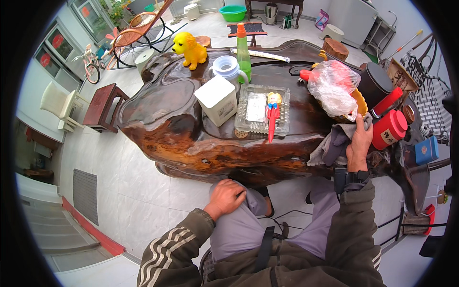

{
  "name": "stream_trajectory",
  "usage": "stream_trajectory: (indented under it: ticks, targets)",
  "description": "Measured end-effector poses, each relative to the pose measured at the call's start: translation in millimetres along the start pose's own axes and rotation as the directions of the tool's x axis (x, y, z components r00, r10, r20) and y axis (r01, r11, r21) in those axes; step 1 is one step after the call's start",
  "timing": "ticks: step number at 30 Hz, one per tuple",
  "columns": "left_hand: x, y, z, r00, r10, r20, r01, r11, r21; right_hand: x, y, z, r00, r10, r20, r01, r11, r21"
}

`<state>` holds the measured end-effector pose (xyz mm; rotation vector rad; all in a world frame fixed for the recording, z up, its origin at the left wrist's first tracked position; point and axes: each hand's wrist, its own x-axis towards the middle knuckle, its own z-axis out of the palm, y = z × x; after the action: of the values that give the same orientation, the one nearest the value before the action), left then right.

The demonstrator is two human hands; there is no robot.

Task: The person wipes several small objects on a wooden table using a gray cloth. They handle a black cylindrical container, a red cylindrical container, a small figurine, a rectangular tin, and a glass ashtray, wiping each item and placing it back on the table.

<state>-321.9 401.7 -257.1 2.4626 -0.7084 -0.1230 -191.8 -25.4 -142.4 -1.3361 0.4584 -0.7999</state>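
My left hand (226, 197) rests on my left knee, fingers draped over the trouser cloth, with nothing in it. My right hand (359, 143) is at the right front of a dark carved wooden table (172, 150). Its fingers reach the grey cloth (335, 145) and the rim of a yellow basket (359, 102); some fingertips are hidden, so I cannot tell which it grips. A crumpled clear plastic bag (331, 88) with something red inside covers much of the basket. Just right of the hand stands a red lidded canister (389, 130) bearing writing.
A glass tray (244, 123) holds a red figurine pen (273, 118). Around it stand a white box (217, 100), a pale-lidded jug (226, 68), a green bottle (244, 57) and a yellow toy dog (190, 50). A black canister (375, 83) and blue tin (426, 150) are at right.
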Motion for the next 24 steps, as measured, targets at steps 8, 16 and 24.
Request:
stream_trajectory:
  ticks: [8, 16, 24]
  targets:
    - [2.1, -4.3, 1.2, 1.000, 0.003, 0.016, -0.002, 1.000, -0.010, -66.8, 1.8, -12.1, 0.978, -0.021, 0.207, 0.072, 0.969, -0.238]
    - [-3.3, -7.6, 1.1, 1.000, -0.023, -0.014, 0.023, 1.000, -0.012, -60.8, -7.8, 11.1, 0.952, -0.127, 0.279, 0.205, 0.940, -0.273]
    - [-1.2, -5.8, 2.2, 1.000, -0.024, -0.007, 0.024, 1.000, 0.002, -41.3, -7.2, 16.0, 0.940, -0.096, 0.326, 0.213, 0.914, -0.345]
